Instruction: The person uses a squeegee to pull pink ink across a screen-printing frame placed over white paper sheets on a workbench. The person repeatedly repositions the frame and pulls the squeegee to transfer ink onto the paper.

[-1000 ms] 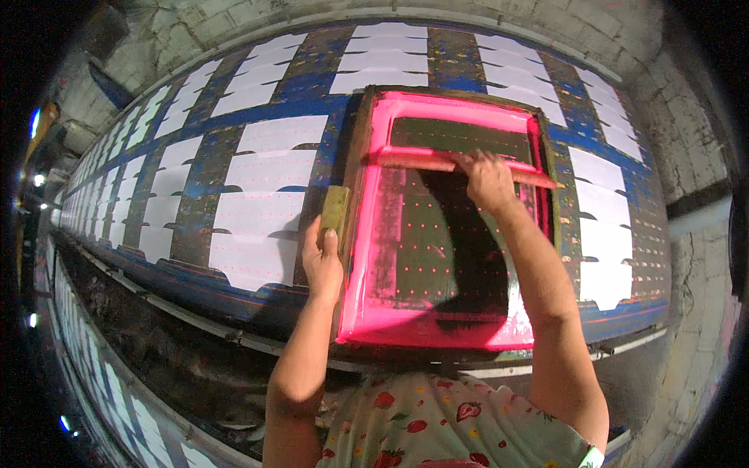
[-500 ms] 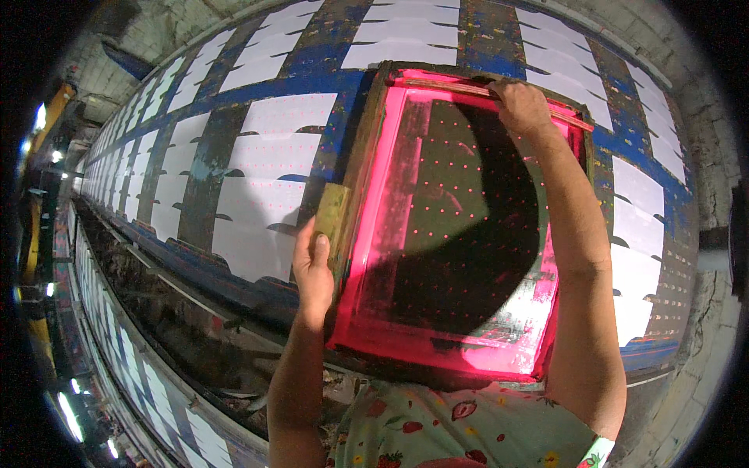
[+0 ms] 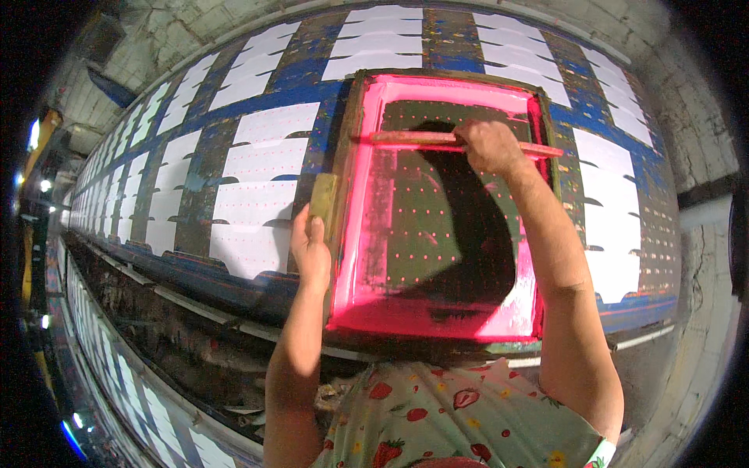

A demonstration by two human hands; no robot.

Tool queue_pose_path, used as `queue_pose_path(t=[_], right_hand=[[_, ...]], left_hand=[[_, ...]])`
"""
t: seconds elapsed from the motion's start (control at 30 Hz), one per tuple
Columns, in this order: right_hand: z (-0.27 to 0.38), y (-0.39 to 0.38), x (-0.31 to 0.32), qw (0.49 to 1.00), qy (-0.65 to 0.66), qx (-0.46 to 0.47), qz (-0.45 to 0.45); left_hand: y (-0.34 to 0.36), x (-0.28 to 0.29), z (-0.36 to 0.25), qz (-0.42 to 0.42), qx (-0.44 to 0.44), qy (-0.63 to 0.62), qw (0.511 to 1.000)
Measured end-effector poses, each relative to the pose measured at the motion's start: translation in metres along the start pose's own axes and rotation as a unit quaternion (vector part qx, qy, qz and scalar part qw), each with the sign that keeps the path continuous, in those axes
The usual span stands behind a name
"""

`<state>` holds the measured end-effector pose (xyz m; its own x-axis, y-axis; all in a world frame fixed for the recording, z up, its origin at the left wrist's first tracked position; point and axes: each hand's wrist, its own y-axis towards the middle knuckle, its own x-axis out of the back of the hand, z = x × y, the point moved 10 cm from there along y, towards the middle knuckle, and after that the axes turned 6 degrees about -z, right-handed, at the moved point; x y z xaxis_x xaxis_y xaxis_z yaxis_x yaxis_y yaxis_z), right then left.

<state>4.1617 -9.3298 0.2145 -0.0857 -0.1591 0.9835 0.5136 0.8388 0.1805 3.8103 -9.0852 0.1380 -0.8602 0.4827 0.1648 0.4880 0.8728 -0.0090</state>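
Observation:
A screen printing frame [image 3: 449, 76], its wooden edges smeared with bright pink ink, lies on the long table in front of me. Its dark mesh [image 3: 421, 210] carries rows of small pink dots, and thick pink ink borders the mesh. My right hand [image 3: 491, 146] is closed over a squeegee [image 3: 413, 139] that spans the screen in its far part. At the frame's left side, my left hand [image 3: 312, 257] grips a yellowish wooden block [image 3: 324, 196], thumb on top and the other fingers mostly hidden. Shadow covers part of the mesh.
White cut pieces [image 3: 269, 156] lie in rows along the blue, ink-stained table [image 3: 312, 74]; those just left of the frame bear pink dots. More pieces [image 3: 605, 203] lie to the right. A dark gap [image 3: 179, 312] separates this table from another one at lower left.
My right hand has drawn the squeegee from the far edge of the screen toward me. My left hand stays on the block. The whole view has shifted slightly.

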Motion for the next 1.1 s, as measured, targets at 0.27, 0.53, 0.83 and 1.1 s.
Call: queue_pose_path(t=[0.27,0.53,0.83,1.1], right_hand=[[0.129,-0.142,0.044,1.0,0.025,-0.015,0.011],[0.224,-0.256,0.063,0.998,0.018,-0.037,0.039],[0.264,-0.303,0.084,0.997,0.069,-0.015,-0.033],[0.231,-0.344,0.105,0.967,0.231,0.058,-0.088]], left_hand=[[0.0,0.0,-0.015,0.014,-0.072,0.026,0.997],[0.007,0.003,-0.004,-0.007,-0.113,0.041,0.993],[0.008,0.003,-0.007,-0.01,-0.117,0.114,0.987],[0.0,0.002,-0.007,0.017,-0.046,0.056,0.997]])
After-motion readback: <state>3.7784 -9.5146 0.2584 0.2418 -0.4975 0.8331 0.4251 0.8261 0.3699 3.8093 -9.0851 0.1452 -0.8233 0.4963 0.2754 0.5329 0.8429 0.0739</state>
